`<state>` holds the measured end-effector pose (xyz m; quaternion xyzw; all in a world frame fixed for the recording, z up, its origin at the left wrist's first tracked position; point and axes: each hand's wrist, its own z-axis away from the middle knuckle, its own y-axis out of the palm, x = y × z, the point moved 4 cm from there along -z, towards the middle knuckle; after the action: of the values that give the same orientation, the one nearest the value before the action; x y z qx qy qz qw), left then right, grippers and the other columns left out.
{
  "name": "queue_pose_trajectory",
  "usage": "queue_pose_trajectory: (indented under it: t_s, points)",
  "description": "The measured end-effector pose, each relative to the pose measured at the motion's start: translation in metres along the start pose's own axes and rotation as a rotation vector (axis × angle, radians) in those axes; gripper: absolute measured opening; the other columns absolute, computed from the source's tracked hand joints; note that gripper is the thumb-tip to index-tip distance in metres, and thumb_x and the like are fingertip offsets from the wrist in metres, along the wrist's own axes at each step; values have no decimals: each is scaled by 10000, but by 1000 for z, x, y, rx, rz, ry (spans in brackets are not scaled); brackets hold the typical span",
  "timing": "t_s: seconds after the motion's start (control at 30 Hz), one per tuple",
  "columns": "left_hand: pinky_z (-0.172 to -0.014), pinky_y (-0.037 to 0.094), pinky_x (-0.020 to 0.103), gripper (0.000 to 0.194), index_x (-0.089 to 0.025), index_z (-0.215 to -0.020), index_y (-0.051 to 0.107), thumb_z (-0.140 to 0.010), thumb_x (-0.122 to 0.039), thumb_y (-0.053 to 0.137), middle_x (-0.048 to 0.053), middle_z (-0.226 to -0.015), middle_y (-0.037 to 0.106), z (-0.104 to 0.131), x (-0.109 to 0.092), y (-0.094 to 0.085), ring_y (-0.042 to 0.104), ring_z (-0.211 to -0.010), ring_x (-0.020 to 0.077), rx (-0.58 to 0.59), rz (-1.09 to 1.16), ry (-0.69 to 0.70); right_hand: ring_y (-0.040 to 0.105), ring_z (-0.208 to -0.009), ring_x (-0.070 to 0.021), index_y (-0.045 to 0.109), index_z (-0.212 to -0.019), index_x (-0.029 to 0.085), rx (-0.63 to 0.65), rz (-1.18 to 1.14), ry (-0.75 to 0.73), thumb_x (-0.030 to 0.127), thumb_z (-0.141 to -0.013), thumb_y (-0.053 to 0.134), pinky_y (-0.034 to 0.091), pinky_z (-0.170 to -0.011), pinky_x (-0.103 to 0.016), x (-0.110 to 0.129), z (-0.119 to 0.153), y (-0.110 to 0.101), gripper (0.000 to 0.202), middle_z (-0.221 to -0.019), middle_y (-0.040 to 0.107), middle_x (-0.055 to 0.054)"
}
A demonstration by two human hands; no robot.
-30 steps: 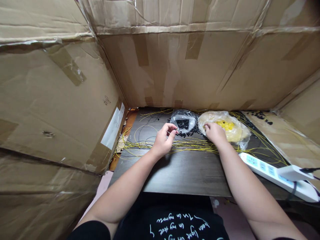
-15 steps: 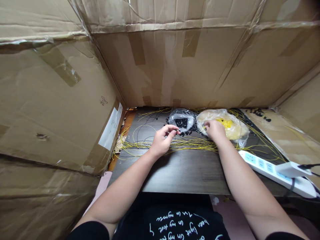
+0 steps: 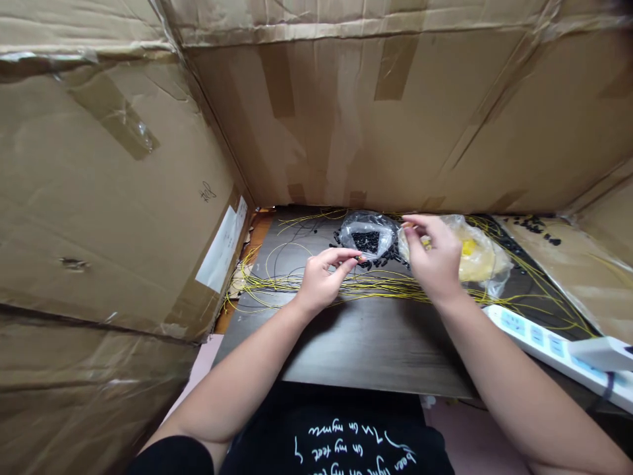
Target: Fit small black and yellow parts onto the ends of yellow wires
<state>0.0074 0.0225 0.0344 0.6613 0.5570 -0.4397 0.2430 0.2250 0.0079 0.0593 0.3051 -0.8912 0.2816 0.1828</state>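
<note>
My left hand [image 3: 322, 276] pinches a small black piece at its fingertips, just in front of a clear bag of black pieces [image 3: 368, 236]. My right hand [image 3: 435, 257] is lifted a little above the table beside a yellowish plastic bag of yellow wires [image 3: 479, 254], with what looks like a thin yellow wire between its fingers. A bundle of thin yellow wires [image 3: 386, 285] lies across the dark wooden table [image 3: 366, 343] under both hands. Loose black pieces [image 3: 388, 258] are scattered between the two bags.
Taped cardboard walls [image 3: 346, 119] enclose the table at the back, left and right. A white power strip [image 3: 558, 346] with a plug lies at the right. More black pieces [image 3: 537, 227] sit on cardboard at the far right.
My right hand has lifted off the yellowish bag and moved left, toward my left hand. My left hand has hardly moved. The view has shifted slightly.
</note>
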Motion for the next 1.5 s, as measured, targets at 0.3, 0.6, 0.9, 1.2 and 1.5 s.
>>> queue_pose_trajectory:
  t_s: [0.3, 0.6, 0.9, 1.2, 1.5]
  points:
    - [-711, 520, 271, 168, -206, -983, 762, -875, -303, 678, 54, -869, 744, 3, -13, 2, 654, -756, 143, -2, -150, 49, 646, -706, -142, 675, -1051, 218, 86, -460, 144, 210, -919, 606, 546, -660, -308, 29, 57, 25, 149, -957, 701, -51]
    - [-817, 584, 291, 229, -162, -999, 732, -839, -325, 719, 78, -952, 758, 4, 1, 11, 724, -868, 182, 28, 149, -128, 662, -652, -114, 660, -1123, 229, 125, -510, 127, 187, -904, 627, 575, -612, -284, 36, 57, 22, 226, -1047, 719, -52]
    - [-785, 566, 268, 185, -161, -932, 730, -812, -300, 747, 64, -907, 745, 4, -4, 8, 705, -816, 155, -18, 44, -74, 691, -794, -157, 667, -1043, 212, 101, -494, 56, 173, -884, 645, 608, -658, -310, 40, 58, 21, 165, -1106, 700, -81]
    - [-715, 537, 270, 158, -171, -937, 733, -854, -300, 699, 61, -844, 722, 3, -10, 7, 667, -781, 152, 18, -79, 15, 668, -815, -174, 680, -1005, 213, 96, -427, 58, 208, -886, 645, 582, -636, -313, 39, 55, 19, 125, -983, 674, -74]
    - [-751, 553, 275, 187, -170, -963, 715, -854, -320, 702, 65, -893, 730, 3, -5, 6, 687, -805, 155, 33, -65, -3, 645, -740, -144, 663, -1015, 201, 197, -537, 213, 271, -907, 623, 557, -597, -281, 35, 57, 26, 135, -1025, 679, -77]
